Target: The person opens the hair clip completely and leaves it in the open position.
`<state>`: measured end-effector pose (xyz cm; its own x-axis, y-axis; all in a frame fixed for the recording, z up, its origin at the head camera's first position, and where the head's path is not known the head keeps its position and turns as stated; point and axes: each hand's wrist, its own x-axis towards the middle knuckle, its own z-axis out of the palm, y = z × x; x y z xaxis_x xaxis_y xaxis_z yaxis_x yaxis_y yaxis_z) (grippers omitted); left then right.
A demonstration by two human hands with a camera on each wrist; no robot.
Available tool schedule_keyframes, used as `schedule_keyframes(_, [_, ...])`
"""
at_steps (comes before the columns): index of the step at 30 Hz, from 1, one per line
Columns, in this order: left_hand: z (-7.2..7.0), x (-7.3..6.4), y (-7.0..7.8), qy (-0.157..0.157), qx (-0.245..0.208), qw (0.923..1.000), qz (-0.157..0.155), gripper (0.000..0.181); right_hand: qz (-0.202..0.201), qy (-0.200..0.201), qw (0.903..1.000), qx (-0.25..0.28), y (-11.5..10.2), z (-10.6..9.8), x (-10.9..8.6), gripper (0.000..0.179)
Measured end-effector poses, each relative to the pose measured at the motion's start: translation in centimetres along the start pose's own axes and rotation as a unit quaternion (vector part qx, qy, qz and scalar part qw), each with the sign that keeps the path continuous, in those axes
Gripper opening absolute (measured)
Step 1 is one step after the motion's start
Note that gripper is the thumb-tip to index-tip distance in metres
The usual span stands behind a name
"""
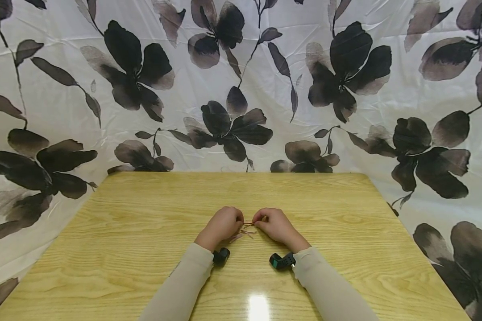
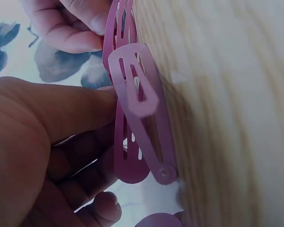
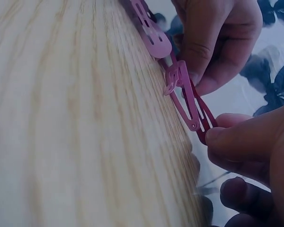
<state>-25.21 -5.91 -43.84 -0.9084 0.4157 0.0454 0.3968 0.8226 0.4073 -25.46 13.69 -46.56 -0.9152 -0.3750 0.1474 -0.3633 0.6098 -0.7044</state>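
Observation:
Between my two hands, a red snap hair clip (image 3: 202,137) spans the short gap just above the table. My right hand (image 1: 276,225) pinches one end of it between thumb and forefinger. At the other end, my left hand (image 1: 226,223) grips it with thumb and fingertips, which partly hide that end. A pink hair clip (image 3: 191,99) with its tongue raised lies beside the red one. In the left wrist view, a light pink clip (image 2: 165,137) overlaps a darker pink clip (image 2: 131,174) near the left fingers.
The wooden table (image 1: 144,200) stretches out around both hands. Behind it hangs a white cloth (image 1: 281,102) with dark flowers. A black wrist camera (image 1: 222,257) sits at the left cuff, another wrist camera (image 1: 281,261) at the right.

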Motion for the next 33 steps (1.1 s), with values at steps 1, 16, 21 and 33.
schedule_keyframes(1, [-0.01,-0.02,0.01,0.001,0.000,1.0000,-0.001,0.013,0.001,-0.001,1.0000,-0.002,0.01,0.01,0.01,0.008])
schedule_keyframes(16, [-0.01,-0.02,0.08,0.001,0.009,1.0000,-0.004,0.012,-0.013,-0.001,0.9998,-0.017,0.45,0.34,0.20,0.009])
schedule_keyframes(21, [0.01,0.01,0.06,0.000,0.006,1.0000,-0.006,0.012,-0.004,-0.005,0.9998,-0.017,0.27,0.21,0.17,0.010])
schedule_keyframes(33, [-0.03,-0.08,0.07,-0.003,-0.002,1.0000,-0.008,0.012,0.001,-0.004,0.9999,-0.016,0.37,0.34,0.19,0.009])
